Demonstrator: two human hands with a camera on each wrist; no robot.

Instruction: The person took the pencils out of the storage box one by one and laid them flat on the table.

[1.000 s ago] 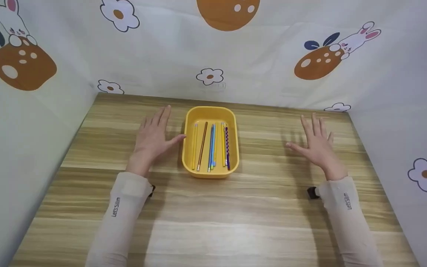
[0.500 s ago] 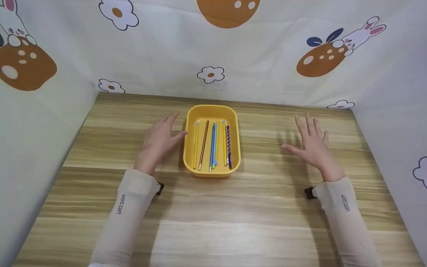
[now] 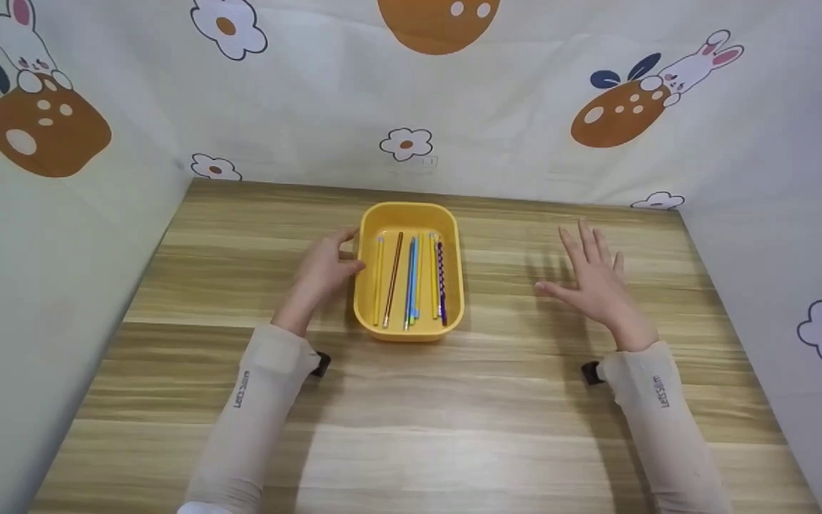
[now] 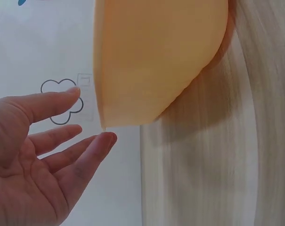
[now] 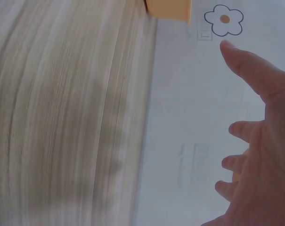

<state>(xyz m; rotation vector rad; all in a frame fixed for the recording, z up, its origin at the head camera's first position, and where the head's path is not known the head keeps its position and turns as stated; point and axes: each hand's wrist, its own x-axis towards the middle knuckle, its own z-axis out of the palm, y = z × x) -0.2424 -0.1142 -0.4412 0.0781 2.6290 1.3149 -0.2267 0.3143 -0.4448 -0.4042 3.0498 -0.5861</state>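
Note:
A yellow plastic bin (image 3: 409, 335) stands on the table, its long sides running front to back. Several pencils lie lengthwise inside: yellow ones, a brown pencil (image 3: 393, 280), blue ones and a purple patterned pencil (image 3: 442, 283). My left hand (image 3: 322, 275) is at the bin's left rim, thumb and fingertips apart and pointing at it. In the left wrist view the bin's wall (image 4: 156, 56) rises just beyond the left fingertips (image 4: 107, 139), with nothing held. Well to the right of the bin, my right hand (image 3: 596, 289) hovers with fingers spread, holding nothing.
The wood-grain table (image 3: 454, 428) is enclosed by pale printed cloth at the back (image 3: 311, 107) and on both sides. Small black devices, like the one at the right wrist (image 3: 591, 373), sit at both cuffs.
My left hand has moved right to the bin's rim, its fingers bending from nearly straight. The right hand has drifted slightly left, still spread. Bin and pencils keep their place.

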